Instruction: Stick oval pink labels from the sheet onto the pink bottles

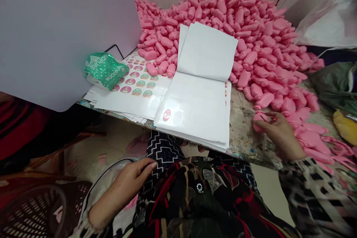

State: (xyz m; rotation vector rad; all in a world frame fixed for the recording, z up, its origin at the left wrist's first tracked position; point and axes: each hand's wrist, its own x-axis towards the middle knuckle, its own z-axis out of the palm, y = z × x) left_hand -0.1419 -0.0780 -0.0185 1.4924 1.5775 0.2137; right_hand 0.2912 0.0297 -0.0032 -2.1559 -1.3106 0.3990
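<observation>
1. The right hand [281, 135] pinches a pink piece [257, 117] between thumb and forefinger; the piece sits at the fingertips, on the side toward the sheets.
2. Its long axis cannot be told, since the thumb covers much of it.
3. The pile of pink pieces [251, 44] spreads beyond these fingers, with loose ones just past the knuckles.
4. The left hand [131, 178] is low over the lap, fingers loosely extended, nothing visible in them; the held piece lies well off to their right and farther forward.
5. The relation that counts: the red oval sticker [166, 115] on the white sheet [195, 100] is left of the right fingers, well apart, but ahead of the left fingertips, making the left hand nearer.
</observation>
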